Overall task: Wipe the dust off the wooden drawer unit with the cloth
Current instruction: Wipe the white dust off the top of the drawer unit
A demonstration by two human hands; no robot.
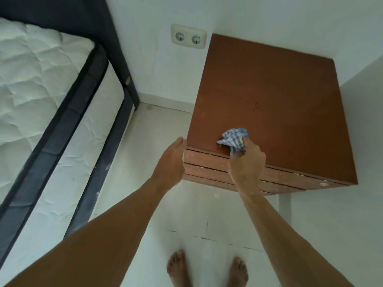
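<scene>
The brown wooden drawer unit (269, 96) stands in the room's corner, its flat top facing me and its dusty drawer fronts just below the front edge. My right hand (247, 160) grips a crumpled blue-and-white checked cloth (235, 138) and holds it on the top near the front left part. My left hand (173, 157) is at the unit's front left corner, fingers fairly straight, touching or nearly touching the side; I cannot tell which.
A bed with a white quilted mattress (37, 83) and dark frame fills the left. A double wall socket (188, 37) sits on the white wall behind the unit. My bare feet (207, 270) stand on the white floor in front.
</scene>
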